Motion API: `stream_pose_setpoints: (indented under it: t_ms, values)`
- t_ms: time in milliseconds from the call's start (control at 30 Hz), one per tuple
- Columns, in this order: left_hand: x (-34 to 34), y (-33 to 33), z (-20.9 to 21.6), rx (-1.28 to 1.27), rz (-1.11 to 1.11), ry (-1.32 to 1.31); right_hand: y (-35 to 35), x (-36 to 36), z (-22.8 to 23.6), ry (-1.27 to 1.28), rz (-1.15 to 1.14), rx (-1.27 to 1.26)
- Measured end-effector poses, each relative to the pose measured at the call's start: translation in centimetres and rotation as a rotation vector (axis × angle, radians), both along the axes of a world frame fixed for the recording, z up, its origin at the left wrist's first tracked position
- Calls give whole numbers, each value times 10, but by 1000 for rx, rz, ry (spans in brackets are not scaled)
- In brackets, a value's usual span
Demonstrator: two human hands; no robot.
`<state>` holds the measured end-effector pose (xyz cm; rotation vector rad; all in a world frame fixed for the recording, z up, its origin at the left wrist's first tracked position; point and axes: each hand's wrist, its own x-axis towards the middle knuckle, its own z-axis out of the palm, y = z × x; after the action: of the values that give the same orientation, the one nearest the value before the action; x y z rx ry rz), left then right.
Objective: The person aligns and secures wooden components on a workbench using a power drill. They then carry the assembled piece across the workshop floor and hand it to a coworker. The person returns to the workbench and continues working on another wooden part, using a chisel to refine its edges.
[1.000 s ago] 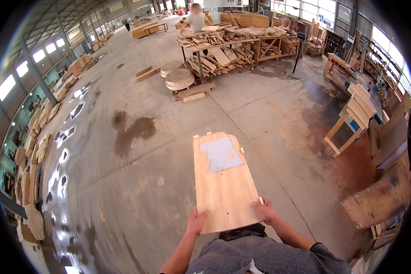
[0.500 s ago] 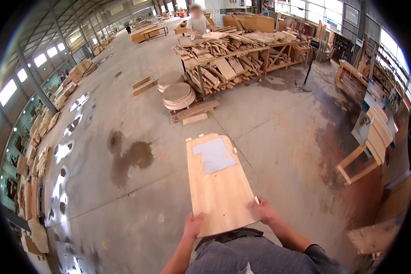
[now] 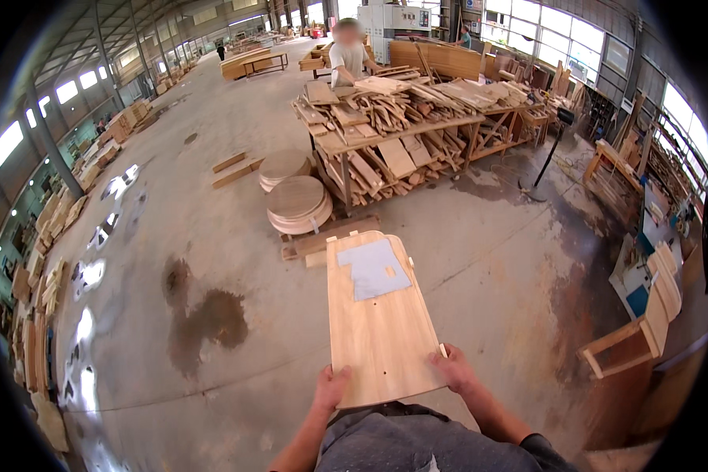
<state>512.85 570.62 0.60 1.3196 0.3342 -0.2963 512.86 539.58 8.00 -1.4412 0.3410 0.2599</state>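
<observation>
A pale wooden panel (image 3: 381, 334) with rounded corners is held out flat in front of my waist. My left hand (image 3: 333, 387) grips its near left edge, thumb on top. On the near right edge, my right hand (image 3: 453, 368) is closed around the panel beside a small wooden tab. A grey-white sheet (image 3: 372, 269) with cut-out corners lies on the panel's far half. Small dark holes show along the panel's middle, and more tabs stick out at its far end. The fingers under the panel are hidden.
Ahead stands a long wooden rack (image 3: 344, 173) heaped with offcuts, a person (image 3: 349, 59) behind it. Stacked round wooden discs (image 3: 299, 203) sit low in front. A black stand (image 3: 549, 157) and a wooden chair frame (image 3: 645, 322) are on the right; dark stains mark the floor (image 3: 212, 318).
The rack, discs and floor stains have come nearer and shifted within the view as I move forward. The panel stays in both hands, its place before me almost the same.
</observation>
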Motion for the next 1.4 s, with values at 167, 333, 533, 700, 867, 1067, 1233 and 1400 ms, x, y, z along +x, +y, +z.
stream_pose_setpoints:
  t_ms: [167,333,533,700,867,1067,1233,1400]
  values:
    - [147,-11,47,80,-83,-23,-7,119,8,6,-77,-24]
    - [280,-38,43,160,-142,-59,-36,238,0,-26,-118,-26]
    - [431,-88,55,113,-110,-15,-81,399,1,20,-94,-77]
    - [537,-113,58,133,-36,-58,-112,524,16,9,-16,-144]
    - [640,-123,60,61,30,-50,-124,635,18,-80,2,-84]
    - [782,-113,53,-25,52,-93,-112,784,14,-106,-16,42]
    - [914,-93,51,-52,-13,-58,-85,893,20,-78,-94,140]
    - [1026,-79,66,-66,-28,-90,-67,983,24,-135,-172,201]
